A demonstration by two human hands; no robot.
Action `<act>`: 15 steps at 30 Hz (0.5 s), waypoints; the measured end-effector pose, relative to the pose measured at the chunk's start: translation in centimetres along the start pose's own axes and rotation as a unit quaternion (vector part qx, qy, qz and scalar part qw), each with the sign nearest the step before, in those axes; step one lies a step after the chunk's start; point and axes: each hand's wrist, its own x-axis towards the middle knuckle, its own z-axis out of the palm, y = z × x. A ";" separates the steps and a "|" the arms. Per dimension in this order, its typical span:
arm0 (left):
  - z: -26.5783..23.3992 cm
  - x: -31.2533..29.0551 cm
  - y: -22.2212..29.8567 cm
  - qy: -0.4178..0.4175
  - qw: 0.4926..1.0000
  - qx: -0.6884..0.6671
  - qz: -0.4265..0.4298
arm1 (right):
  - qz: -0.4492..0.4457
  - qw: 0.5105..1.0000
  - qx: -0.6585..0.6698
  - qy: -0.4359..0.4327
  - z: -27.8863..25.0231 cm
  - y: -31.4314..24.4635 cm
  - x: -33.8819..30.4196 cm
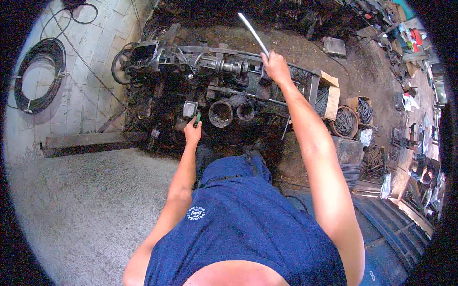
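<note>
At the far left, a large coil of black wire [39,75] lies on the pale tiled floor [90,90], well apart from the person. Further right stands a dark, greasy metal machine [191,71] with a black wheel [121,64] at its left end and a horizontal shaft running along its top. The left hand [192,132] reaches forward to the machine's near edge, its grip pressed together around a small green-handled tool [196,119] whose handle pokes up and slightly right out of the fist; what lies at the tool's tip is too small to tell. Just above that hand sits a small square grey metal box [190,108], and just right of it two round dark metal cups [220,113] stand side by side, openings up. Further right, the right hand [275,66] is closed in a fist around the lower end of a long, straight, silver metal lever bar [254,33]. The bar's long axis runs diagonally: from the grip it points up and to the left, away from the person, with nearly all of its length standing free above the fist. To the right of the machine, open cardboard boxes [329,95] and a round basket of dark bent metal pieces [344,121] rest on the dirt floor [362,71].
</note>
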 end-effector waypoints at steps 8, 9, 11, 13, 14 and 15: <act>0.6 0.6 -1.0 -0.014 0.999 -0.031 -0.016 | 0.001 1.000 0.001 -0.001 0.4 0.6 0.1; 0.7 0.7 -1.2 -0.004 1.000 -0.025 -0.010 | -0.003 1.000 0.006 0.003 0.4 0.5 0.1; 0.7 0.7 -1.1 0.003 1.000 -0.018 -0.003 | -0.004 1.000 0.011 0.007 0.2 0.5 0.0; 0.6 0.6 -0.4 0.005 1.000 0.016 0.005 | 0.007 1.000 0.007 0.002 -0.1 0.5 -0.1; 0.6 0.6 -0.4 0.005 1.000 0.017 0.005 | 0.008 1.000 0.007 0.002 -0.1 0.4 -0.1; 0.5 0.6 -0.4 0.001 1.000 0.011 -0.011 | 0.009 1.000 0.002 -0.004 -0.1 0.2 0.0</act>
